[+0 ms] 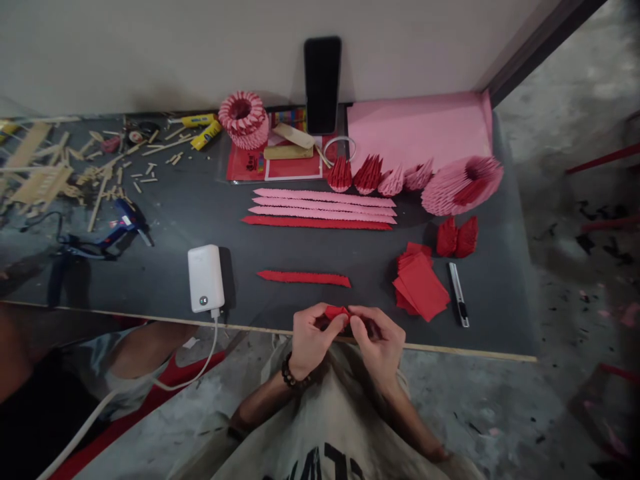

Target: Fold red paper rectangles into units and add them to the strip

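Between the fingertips of both hands is a small folded piece of red paper [337,311], held over the table's front edge. My left hand [314,339] pinches it from the left, and my right hand [379,340] closes on its right end. Just beyond the hands lies a short red strip of nested folded paper [304,278]. Farther back, several long pink strips [325,202] lie parallel with a long red strip [317,223]. A loose stack of red paper rectangles [423,283] sits to the right of my hands. My fingers partly cover the held piece.
A white power bank [205,277] with a cable stands left, near a blue glue gun [107,240] and scattered wooden sticks. A utility knife [459,295] lies right. Behind are folded-paper models [463,187], a phone [323,85] and pink sheets [415,130]. Another person's leg [145,350] shows lower left.
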Demonstrator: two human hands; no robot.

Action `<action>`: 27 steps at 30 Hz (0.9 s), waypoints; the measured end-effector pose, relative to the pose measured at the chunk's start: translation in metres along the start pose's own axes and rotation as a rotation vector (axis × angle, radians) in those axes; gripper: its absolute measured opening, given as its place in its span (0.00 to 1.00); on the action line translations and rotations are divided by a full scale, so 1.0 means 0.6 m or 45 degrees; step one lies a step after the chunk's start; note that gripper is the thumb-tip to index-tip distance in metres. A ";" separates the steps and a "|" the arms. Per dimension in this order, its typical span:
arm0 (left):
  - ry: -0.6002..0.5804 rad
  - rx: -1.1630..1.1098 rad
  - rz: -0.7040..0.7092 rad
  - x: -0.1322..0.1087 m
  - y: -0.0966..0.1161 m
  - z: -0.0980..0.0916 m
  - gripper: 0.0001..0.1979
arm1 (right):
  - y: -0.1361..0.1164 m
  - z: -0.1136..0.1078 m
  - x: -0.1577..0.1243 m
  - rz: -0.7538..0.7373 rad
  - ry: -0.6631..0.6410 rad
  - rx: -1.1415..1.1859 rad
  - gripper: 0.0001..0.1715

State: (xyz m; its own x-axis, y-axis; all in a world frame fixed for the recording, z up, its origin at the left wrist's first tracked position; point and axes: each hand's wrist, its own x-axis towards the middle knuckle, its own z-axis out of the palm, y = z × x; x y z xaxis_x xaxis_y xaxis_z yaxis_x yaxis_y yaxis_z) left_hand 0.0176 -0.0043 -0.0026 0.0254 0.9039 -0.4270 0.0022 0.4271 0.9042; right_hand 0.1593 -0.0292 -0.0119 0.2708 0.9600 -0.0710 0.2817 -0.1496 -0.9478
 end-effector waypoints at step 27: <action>-0.038 0.263 0.036 -0.004 0.024 -0.017 0.09 | -0.008 0.000 0.009 -0.025 -0.054 0.020 0.09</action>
State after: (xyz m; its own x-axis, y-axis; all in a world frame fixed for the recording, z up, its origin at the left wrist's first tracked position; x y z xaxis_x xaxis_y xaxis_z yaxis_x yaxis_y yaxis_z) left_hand 0.0072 0.0000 0.0112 0.0580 0.9131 -0.4036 0.2061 0.3847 0.8998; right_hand 0.1592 -0.0232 -0.0077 0.2262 0.9719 -0.0651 0.2719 -0.1272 -0.9539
